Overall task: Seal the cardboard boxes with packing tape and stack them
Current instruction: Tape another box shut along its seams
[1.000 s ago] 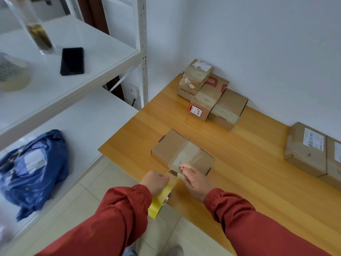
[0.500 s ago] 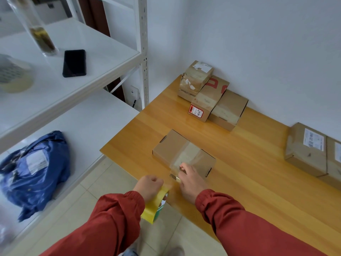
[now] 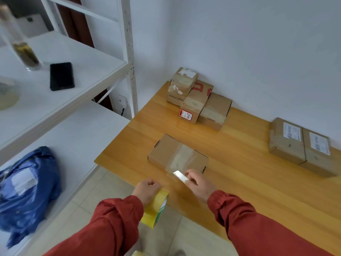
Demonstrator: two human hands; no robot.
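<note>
I am viewing a flat cardboard box [image 3: 177,154] lying near the front edge of the wooden surface [image 3: 239,182], a clear tape strip [image 3: 181,157] running across its top and down its near side. My left hand [image 3: 147,189] is gripping the yellow tape roll [image 3: 156,207] just off the surface edge. My right hand [image 3: 200,183] is pinching a small shiny blade [image 3: 180,176] beside the box's near face. Three sealed boxes [image 3: 197,97] are resting by the wall; two more boxes [image 3: 302,145] are sitting at the right.
</note>
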